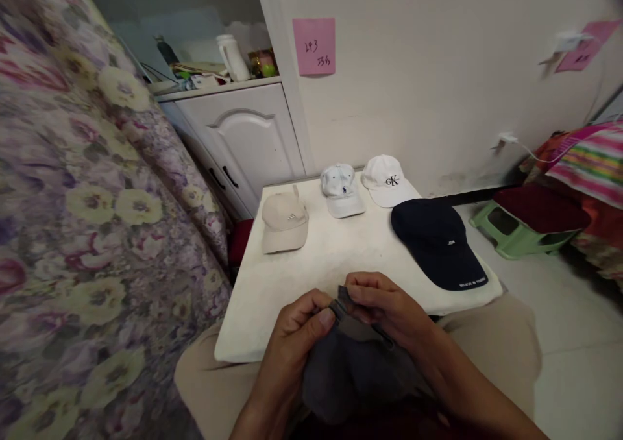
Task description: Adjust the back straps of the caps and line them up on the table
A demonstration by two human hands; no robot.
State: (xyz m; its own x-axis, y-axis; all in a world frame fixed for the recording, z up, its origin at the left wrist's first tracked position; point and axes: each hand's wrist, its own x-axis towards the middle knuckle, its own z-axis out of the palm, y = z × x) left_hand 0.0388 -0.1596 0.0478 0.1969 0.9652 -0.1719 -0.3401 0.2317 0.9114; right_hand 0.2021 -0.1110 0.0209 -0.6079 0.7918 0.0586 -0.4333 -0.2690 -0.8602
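A dark grey cap rests over my lap at the near edge of the table. My left hand pinches one end of its back strap between thumb and fingers. The other part of the strap is gripped by my right hand, close beside the left. Both hands are closed, and my forearms hide part of the cap. Beyond them on the table lie a beige cap, a pale blue cap, a white cap with dark letters and a navy cap.
The small table has a cream cover. A floral curtain hangs at the left, near a white cabinet holding a white flask. A green stool stands on the floor to the right. Behind the table rises a wall.
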